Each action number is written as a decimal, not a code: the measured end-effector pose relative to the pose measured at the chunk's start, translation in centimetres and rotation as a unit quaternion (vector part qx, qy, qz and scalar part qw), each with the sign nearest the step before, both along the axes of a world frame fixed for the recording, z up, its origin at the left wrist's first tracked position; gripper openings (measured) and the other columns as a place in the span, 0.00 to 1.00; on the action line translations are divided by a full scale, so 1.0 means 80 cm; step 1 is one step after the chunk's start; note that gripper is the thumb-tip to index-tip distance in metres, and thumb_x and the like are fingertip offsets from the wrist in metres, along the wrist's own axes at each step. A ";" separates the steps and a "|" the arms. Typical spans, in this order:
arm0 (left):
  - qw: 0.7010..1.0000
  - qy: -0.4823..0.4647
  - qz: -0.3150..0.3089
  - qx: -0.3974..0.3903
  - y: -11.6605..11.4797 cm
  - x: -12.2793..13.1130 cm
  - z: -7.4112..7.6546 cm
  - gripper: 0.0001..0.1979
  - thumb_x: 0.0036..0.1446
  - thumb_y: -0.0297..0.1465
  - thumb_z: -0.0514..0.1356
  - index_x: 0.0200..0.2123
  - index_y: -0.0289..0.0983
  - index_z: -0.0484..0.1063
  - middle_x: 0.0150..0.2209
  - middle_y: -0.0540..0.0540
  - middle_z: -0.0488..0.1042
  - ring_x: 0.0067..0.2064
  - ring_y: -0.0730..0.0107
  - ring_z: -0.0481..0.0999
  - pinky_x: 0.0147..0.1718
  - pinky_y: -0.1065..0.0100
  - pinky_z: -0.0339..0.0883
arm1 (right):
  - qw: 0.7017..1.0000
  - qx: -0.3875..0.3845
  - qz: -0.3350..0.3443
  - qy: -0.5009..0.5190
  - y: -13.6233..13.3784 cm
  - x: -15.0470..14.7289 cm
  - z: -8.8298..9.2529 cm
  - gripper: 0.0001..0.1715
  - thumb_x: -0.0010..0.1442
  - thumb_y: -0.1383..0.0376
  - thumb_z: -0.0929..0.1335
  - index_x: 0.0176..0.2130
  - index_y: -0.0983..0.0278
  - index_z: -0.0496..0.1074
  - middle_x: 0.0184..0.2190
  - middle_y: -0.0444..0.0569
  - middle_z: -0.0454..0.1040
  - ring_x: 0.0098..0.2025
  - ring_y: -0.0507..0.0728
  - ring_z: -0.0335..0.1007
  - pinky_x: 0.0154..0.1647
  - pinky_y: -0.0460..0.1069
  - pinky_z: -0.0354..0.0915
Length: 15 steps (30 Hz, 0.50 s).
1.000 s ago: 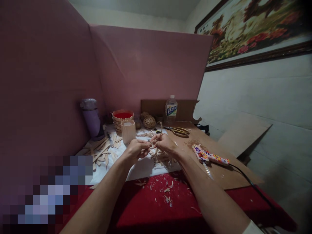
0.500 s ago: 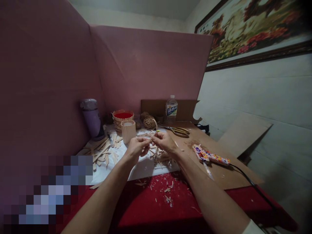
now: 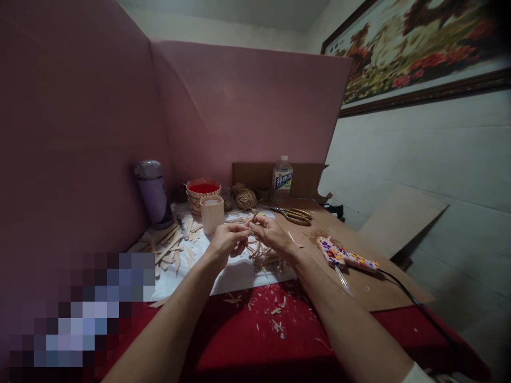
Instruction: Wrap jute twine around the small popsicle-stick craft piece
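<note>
Lowered since the earlier frame: thin tan fibrous strand (image 3: 252, 218), no longer arching high above the fingertips. Pinched at the meeting tips of bare left hand (image 3: 227, 242) and bare right hand (image 3: 271, 234), equally near both. Short where visible, slightly curved, seemingly slanting up rightward; otherwise hidden by fingers.

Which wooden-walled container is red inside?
The broader pale-wood container at the back; the other, a pale-wood cylinder in front, nearer the left hand, looks whitish inside.
</note>
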State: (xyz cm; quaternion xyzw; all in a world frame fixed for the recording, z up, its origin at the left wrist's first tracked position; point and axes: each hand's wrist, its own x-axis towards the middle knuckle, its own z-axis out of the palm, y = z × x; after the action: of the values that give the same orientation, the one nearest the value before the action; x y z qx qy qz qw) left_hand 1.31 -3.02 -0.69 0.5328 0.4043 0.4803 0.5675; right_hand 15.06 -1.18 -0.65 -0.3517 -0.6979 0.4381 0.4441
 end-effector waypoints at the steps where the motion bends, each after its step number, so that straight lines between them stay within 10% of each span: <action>1: 1.000 -0.002 -0.009 0.000 0.000 -0.001 0.000 0.10 0.39 0.32 0.63 0.22 0.31 0.68 0.14 0.52 0.63 0.11 0.83 0.55 0.11 0.77 0.40 | 1.000 -0.003 0.002 0.005 -0.001 0.000 0.001 0.12 0.52 0.58 0.63 0.30 0.66 0.65 0.16 0.37 0.55 0.16 0.44 0.46 0.17 0.42 0.44; 15: 0.996 0.069 -0.031 0.053 -0.004 0.001 0.011 0.15 0.40 0.38 0.62 0.21 0.31 0.67 0.11 0.54 0.60 0.11 0.85 0.52 0.11 0.77 0.41 | 0.997 -0.050 0.031 0.059 -0.010 0.006 0.010 0.14 0.48 0.58 0.66 0.26 0.68 0.64 0.13 0.36 0.53 0.15 0.44 0.42 0.15 0.43 0.38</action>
State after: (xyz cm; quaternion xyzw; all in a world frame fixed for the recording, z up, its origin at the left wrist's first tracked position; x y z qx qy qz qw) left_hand 1.41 -3.35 0.20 0.6063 0.4002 0.4452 0.5235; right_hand 15.56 -1.98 0.16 -0.3249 -0.6583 0.5059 0.4531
